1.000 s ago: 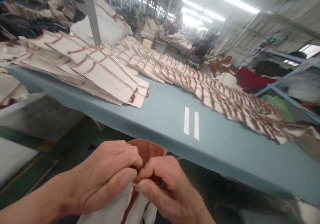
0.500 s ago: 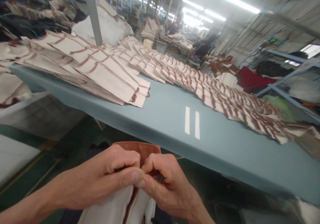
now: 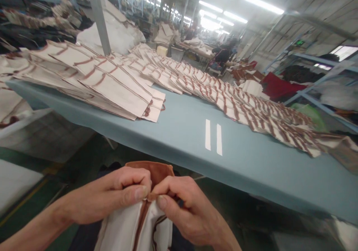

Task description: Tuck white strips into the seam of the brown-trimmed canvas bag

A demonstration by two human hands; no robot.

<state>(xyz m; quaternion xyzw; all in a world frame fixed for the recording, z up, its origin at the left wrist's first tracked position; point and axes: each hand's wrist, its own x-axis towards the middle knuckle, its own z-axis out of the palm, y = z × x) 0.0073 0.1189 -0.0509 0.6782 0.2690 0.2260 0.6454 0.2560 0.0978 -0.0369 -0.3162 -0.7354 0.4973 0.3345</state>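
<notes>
A cream fabric bag piece (image 3: 120, 226) with a brown strip down its middle hangs below my hands, in front of the table. Its brown flap or lining (image 3: 160, 171) shows behind my fingers. My left hand (image 3: 120, 193) is closed, pinching the bag piece where the brown strip begins. Close beside it, my right hand (image 3: 186, 208) pinches a small brown end of the trim between thumb and forefinger. The two sets of fingertips almost meet. What lies inside the curled fingers is hidden.
A blue-green table (image 3: 179, 131) runs across in front of me. On it lie a stack of cream pieces with brown trim (image 3: 114, 90), long overlapping rows of similar pieces (image 3: 237, 102) and two white strips (image 3: 208, 135). A white bin (image 3: 56, 131) stands at left; a person (image 3: 222, 57) sits far back.
My hands have moved slightly apart, baring the small brown trim end between them. More of the brown strip on the bag piece shows. The view has shifted a little.
</notes>
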